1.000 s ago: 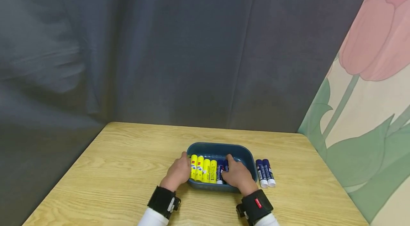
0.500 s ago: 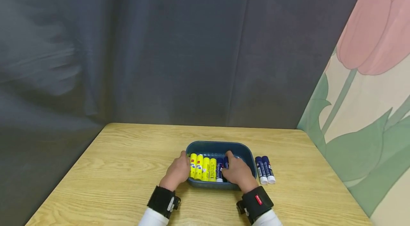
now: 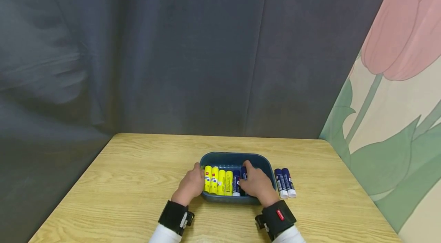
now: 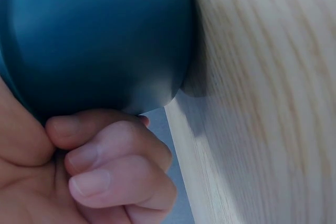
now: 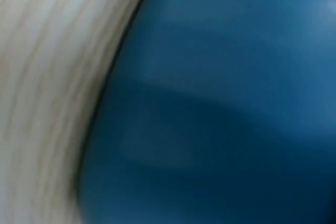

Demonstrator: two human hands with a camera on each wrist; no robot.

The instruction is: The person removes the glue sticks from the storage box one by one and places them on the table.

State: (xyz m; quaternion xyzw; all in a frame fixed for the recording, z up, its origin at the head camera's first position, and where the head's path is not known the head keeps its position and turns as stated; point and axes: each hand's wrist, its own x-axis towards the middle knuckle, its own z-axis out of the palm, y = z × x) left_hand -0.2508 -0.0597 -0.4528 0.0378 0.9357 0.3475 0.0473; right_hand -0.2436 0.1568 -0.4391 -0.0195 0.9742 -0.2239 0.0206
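Observation:
A dark blue plastic bin (image 3: 224, 199) stands on the table with a row of glue sticks lying in it. Several yellow glue sticks (image 3: 221, 182) fill its left part, with a blue glue stick (image 3: 236, 183) beside them. My left hand (image 3: 191, 184) grips the bin's left end; the left wrist view shows its fingers (image 4: 123, 174) curled against the outer wall. Inside the bin, my right hand (image 3: 256, 185) pinches another blue glue stick (image 3: 244, 173), mostly hidden by the fingers. The right wrist view shows only the bin's wall (image 5: 210, 108) and wood, no hand.
Two blue glue sticks with white ends (image 3: 285, 183) lie side by side on the wooden table (image 3: 138, 181), just right of the bin. A dark curtain (image 3: 193, 63) hangs behind the table. At the right is a wall with a painted tulip (image 3: 392, 32).
My right hand has shifted slightly right inside the bin, and the blue glue stick under it moved a little away from its neighbour. The left hand keeps its hold; the head view tilted slightly.

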